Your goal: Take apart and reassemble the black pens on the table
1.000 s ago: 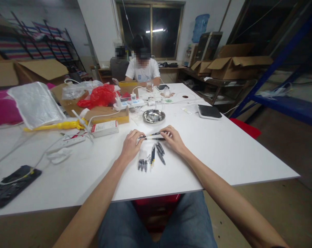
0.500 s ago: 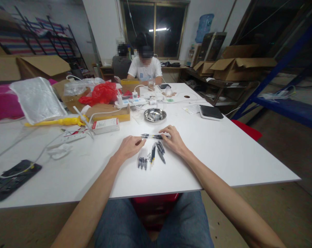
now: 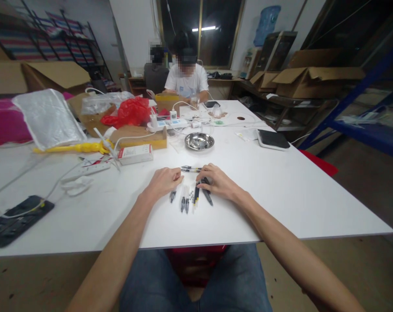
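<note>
My left hand point(image 3: 165, 180) is closed, and the dark grip end of a clear pen barrel point(image 3: 173, 196) sticks out below its fingers. My right hand point(image 3: 217, 181) is curled over the parts, thumb and fingertips pinched at the upper ends of the dark pen refills point(image 3: 196, 197) with yellow ends. Two clear pen barrels point(image 3: 185, 204) with dark grips lie between the hands, beside several tiny grey pieces point(image 3: 191, 195). Dark pen parts point(image 3: 209, 198) lie partly hidden beneath my right hand. Beyond the hands, several pens point(image 3: 190, 169) lie crosswise in a row.
A shiny steel bowl point(image 3: 199, 142) holds small things. To the left are a white box point(image 3: 135, 154), a power strip point(image 3: 168, 125), cables and a black phone-like panel point(image 3: 19, 221). A black-topped device point(image 3: 273, 139) sits at right. A person in white point(image 3: 187, 82) sits across.
My right hand has moved from the crosswise pens down to the refills. One clear barrel has shifted left, away from the others, into my left hand. The view has shifted slightly.
</note>
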`<state>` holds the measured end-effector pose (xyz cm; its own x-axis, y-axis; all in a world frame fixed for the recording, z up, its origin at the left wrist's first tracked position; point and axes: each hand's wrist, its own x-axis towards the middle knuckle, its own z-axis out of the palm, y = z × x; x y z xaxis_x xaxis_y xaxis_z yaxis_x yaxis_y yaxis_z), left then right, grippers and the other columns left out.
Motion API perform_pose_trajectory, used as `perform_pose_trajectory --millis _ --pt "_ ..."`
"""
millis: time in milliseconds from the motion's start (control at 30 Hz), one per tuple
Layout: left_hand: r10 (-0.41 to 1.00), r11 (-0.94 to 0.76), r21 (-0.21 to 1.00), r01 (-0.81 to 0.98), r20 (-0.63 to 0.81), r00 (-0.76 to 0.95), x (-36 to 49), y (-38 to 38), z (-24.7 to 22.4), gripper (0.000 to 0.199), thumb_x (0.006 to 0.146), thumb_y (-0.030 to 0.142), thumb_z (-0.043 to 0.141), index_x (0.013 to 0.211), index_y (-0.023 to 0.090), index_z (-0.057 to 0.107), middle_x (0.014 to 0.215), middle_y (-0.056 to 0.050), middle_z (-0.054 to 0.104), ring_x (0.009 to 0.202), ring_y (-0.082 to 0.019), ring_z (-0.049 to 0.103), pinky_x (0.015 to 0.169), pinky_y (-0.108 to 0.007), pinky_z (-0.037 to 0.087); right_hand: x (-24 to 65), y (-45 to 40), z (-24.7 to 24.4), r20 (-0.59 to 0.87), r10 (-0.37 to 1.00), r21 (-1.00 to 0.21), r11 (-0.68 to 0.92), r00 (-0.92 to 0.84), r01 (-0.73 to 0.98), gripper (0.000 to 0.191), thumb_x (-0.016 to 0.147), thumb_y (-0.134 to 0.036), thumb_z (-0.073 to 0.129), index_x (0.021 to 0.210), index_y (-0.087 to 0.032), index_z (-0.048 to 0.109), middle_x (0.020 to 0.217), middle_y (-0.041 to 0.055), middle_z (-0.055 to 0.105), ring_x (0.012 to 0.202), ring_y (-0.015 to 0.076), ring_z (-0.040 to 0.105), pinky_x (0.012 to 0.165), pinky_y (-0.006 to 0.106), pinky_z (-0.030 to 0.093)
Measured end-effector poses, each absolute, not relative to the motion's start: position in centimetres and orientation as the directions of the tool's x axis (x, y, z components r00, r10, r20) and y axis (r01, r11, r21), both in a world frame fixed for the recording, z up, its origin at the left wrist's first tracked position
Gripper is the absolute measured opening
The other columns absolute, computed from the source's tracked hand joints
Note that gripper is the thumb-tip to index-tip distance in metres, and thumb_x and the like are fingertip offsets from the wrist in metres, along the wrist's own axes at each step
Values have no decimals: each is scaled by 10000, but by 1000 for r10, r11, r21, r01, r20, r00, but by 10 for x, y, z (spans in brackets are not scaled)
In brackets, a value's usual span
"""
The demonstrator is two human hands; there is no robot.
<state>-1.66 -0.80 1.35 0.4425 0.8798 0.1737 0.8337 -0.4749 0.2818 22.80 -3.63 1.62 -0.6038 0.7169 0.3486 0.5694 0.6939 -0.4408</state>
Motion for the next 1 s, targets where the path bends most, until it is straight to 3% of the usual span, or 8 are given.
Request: perform_pose_trajectory --millis 267,400,533,1000 --pt "875 -483 289 827 177 450 -17 -6 12 262 927 429 542 780 219 597 666 15 622 628 -157 551 593 -274 263 234 -41 27 284 769 -409 638 -573 652 455 841 -456 771 1193 -197 643 1157 108 648 1088 288 543 944 431 439" --pt "868 -492 217 843 195 456 -17 -6 9 284 933 394 521 720 213 572 641 -3 623 618 -170 560 581 -285 234 228 -48 29 252 799 -371 601 -546 708 653 808 -507 789 1329 -191 555 1193 125 644 1125 307 546 955 449 444" --pt "869 -489 172 855 185 459 -19 -6 10 322 962 386 478 707 207 560 654 -25 635 641 -183 583 579 -291 219 224 -52 28 213 833 -333 553 -511 764 694 808 -473 798 1377 -196 512 1203 131 637 1124 318 550 951 460 446" --pt "898 -429 86 899 152 414 -16 -9 18 330 987 400 450 786 208 628 736 -49 690 736 -216 644 605 -298 270 218 -65 29 60 820 -350 552 -570 757 1089 716 -587 829 1561 -183 276 1522 205 435 1370 407 427 1097 576 365"
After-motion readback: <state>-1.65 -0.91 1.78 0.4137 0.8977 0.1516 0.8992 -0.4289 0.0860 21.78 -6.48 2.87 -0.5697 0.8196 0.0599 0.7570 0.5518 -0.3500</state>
